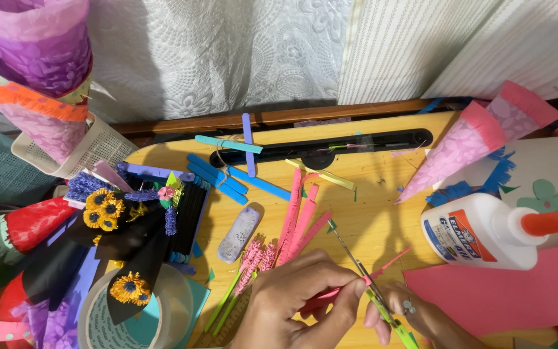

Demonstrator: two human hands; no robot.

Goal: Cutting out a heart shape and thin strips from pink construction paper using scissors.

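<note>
A pink paper strip (330,294) is pinched by the left hand (298,300) against the rolling tool (363,278) gripped by the right hand (414,317) at lower centre; finished flowers (108,210) lie left, cut strips (298,223) remain unrolled.

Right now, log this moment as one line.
left hand: pinches pink paper strip | right hand: grips thin tool at strip | nearby: glue bottle, fringed pink strips | surface: wooden table

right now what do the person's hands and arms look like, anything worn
Both are bare, no sleeves or gloves in view. The right hand wears a small silver ring with a decorative top on one finger. The left hand shows no ring or watch. Nails are short and unpainted.
</note>
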